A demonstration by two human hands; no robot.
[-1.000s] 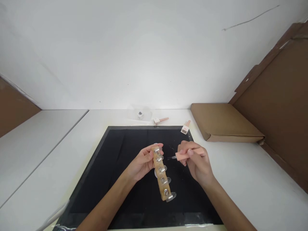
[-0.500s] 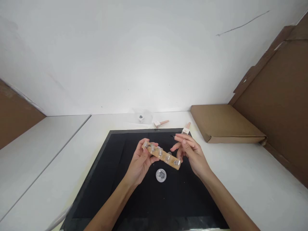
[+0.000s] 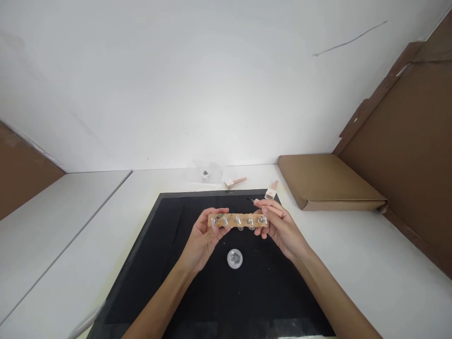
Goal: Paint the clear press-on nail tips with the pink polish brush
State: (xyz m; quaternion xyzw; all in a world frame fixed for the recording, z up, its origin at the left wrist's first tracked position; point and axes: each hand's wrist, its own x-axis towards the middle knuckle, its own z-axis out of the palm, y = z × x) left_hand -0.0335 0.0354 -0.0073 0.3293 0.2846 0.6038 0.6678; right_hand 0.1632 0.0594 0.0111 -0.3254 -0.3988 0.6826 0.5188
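Observation:
A narrow tan strip (image 3: 232, 220) with several clear domed pieces along it is held level above the black mat. My left hand (image 3: 201, 238) is closed on its left end, thumb in front. At the right end, my right hand (image 3: 282, 230) grips the strip between thumb and fingers. The same hand also holds a thin pink brush (image 3: 273, 209), its dark tip pointing left. Below the strip, a small round container (image 3: 235, 259) with silvery contents lies on the mat.
Behind the black mat (image 3: 169, 282) lie a pink-handled bottle (image 3: 230, 183), a second one (image 3: 270, 192) at the mat's back right edge, and a clear bag (image 3: 208, 173). A flat cardboard box (image 3: 328, 183) is at the right, beside a cardboard wall (image 3: 406, 141).
The strip has turned from a downward slant to nearly level as its right end rose. My right hand has closed on that end, and the brush now shows more clearly.

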